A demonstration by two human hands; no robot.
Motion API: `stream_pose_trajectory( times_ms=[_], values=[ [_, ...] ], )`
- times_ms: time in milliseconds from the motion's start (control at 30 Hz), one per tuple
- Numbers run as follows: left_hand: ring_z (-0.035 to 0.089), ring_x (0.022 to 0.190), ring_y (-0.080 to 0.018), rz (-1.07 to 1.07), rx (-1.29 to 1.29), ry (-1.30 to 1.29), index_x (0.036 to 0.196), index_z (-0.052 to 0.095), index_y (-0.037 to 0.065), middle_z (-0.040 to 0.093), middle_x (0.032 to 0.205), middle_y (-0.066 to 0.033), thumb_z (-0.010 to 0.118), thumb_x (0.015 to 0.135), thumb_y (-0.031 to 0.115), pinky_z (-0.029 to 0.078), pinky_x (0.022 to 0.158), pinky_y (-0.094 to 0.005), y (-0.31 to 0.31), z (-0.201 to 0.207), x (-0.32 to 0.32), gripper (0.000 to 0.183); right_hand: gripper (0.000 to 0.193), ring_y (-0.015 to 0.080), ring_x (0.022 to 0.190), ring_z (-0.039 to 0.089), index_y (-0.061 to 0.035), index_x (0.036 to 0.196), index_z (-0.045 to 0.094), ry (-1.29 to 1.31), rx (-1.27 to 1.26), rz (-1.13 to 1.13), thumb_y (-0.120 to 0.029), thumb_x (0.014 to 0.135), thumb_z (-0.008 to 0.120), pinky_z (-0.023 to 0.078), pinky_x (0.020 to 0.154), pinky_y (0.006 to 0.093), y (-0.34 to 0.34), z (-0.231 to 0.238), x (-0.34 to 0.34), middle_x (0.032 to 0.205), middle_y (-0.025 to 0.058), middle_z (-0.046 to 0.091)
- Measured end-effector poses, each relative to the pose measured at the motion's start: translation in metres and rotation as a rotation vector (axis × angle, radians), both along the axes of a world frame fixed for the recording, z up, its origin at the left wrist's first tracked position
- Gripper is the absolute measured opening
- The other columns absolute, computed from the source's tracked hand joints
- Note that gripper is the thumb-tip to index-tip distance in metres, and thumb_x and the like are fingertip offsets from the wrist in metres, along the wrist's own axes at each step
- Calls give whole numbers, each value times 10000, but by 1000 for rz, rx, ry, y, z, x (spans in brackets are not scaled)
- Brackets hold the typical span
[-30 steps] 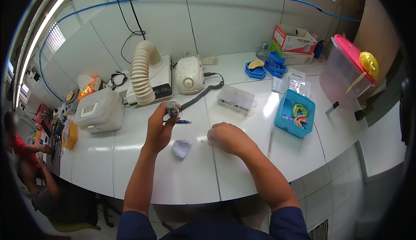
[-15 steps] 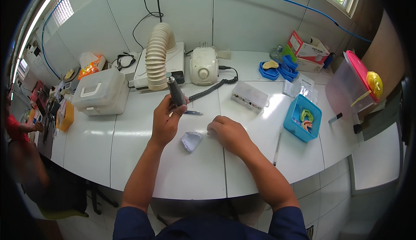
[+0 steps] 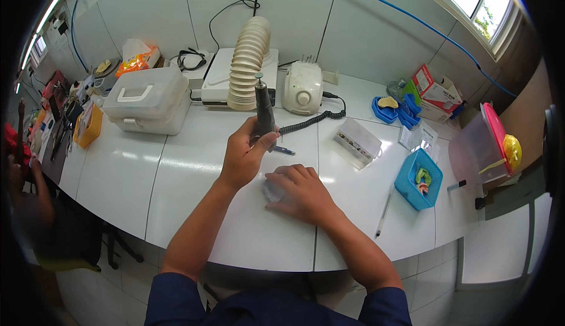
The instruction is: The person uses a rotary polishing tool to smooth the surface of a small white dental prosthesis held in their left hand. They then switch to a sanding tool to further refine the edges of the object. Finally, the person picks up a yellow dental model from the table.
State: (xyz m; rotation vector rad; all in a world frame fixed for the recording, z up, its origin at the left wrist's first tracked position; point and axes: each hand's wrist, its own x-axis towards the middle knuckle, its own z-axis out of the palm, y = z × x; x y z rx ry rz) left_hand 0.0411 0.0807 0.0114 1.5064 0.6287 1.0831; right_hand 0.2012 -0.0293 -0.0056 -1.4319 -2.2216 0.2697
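My left hand [image 3: 250,155] is closed round a dark grey rotary handpiece [image 3: 264,109], held upright with a small greenish round tip at its top. A coiled black cord joins the handpiece to a cream control unit [image 3: 303,90] behind it. My right hand [image 3: 303,193], a little smeared by motion, lies over a pale dental plaster model [image 3: 272,192] on the table. Its fingers and thumb close about the model, which is mostly hidden beneath them. Just beyond my hands lies a blue pen [image 3: 285,150].
A ribbed suction hose [image 3: 248,61] rises behind the handpiece. Left stands a whitish toolbox [image 3: 147,99]. To the right are a clear compartment box [image 3: 358,142], a blue basket [image 3: 406,179] with dental pieces, a pen [image 3: 384,213] and blue trays [image 3: 406,111]. Another person sits far left.
My right hand has moved left from beside the plaster model onto it, and its fingers now cover it. The left hand still holds the handpiece. The whole view has shifted.
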Motion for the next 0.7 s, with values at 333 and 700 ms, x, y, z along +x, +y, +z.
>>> stream_pose_trajectory(
  times_ms=[333, 700],
  values=[
    [569, 736, -143, -235, -255, -68, 1137, 520, 29, 564, 882, -63, 552, 972, 249, 471, 688, -268, -6, 1, 4, 276, 711, 309, 1221, 498, -77, 1367, 528, 80, 12, -487, -220, 740, 831, 393, 1053, 422, 15, -3, 70, 1261, 130, 612],
    [423, 557, -128, -1098, -713, -125, 1044, 506, 66, 493, 768, -50, 601, 956, 376, 328, 488, -251, -35, -15, 17, 336, 608, 300, 1382, 412, -68, 1431, 469, 766, -216, 220, -430, 961, 603, 320, 1141, 465, -4, 10, 65, 1445, 142, 513]
  ],
)
